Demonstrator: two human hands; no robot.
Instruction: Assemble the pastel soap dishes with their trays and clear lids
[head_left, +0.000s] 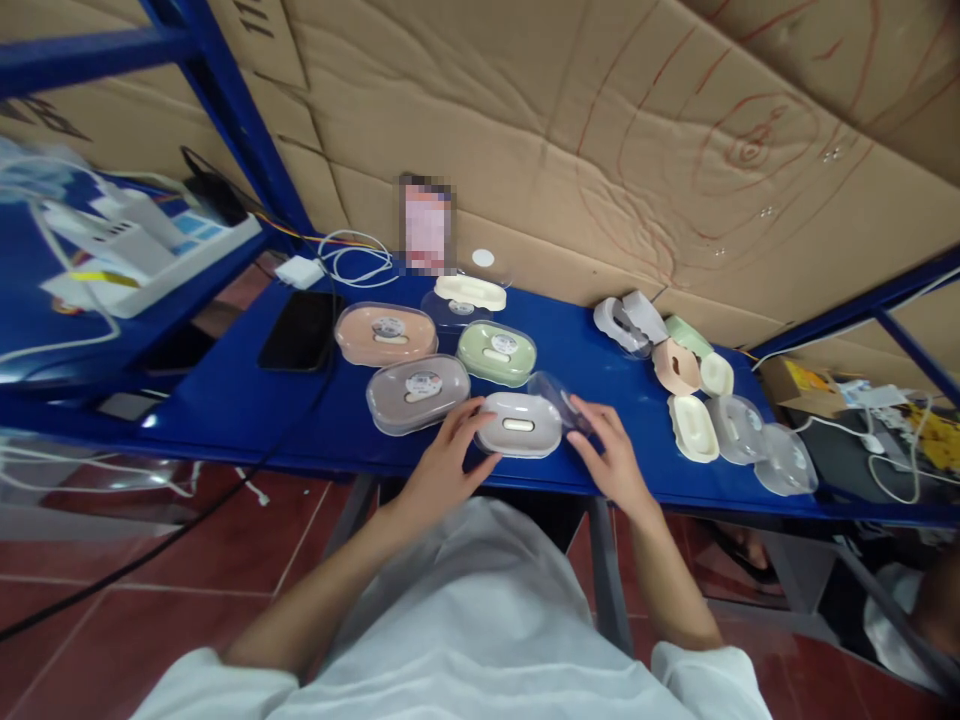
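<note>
A pale grey oval plastic box (518, 440), looking like a soap dish with a slot in its middle, sits near the table's front edge. My left hand (450, 455) is at its left end, thumb and fingers curved around the end and touching it. My right hand (609, 450) grips a clear plastic lid (555, 395) by its right side, tilted just behind and right of the box. Close by lie lidded boxes with round labels: a grey one (397, 405), a green one (510, 370) and a peach one (367, 350).
A cream tray (472, 292) lies at the back beside a clear lid. On the right are loose peach (673, 372), green and cream parts and clear lids (786, 465). A black phone (298, 330) and white cable (352, 262) lie left. Cardboard (525, 130) stands behind the blue table (600, 460).
</note>
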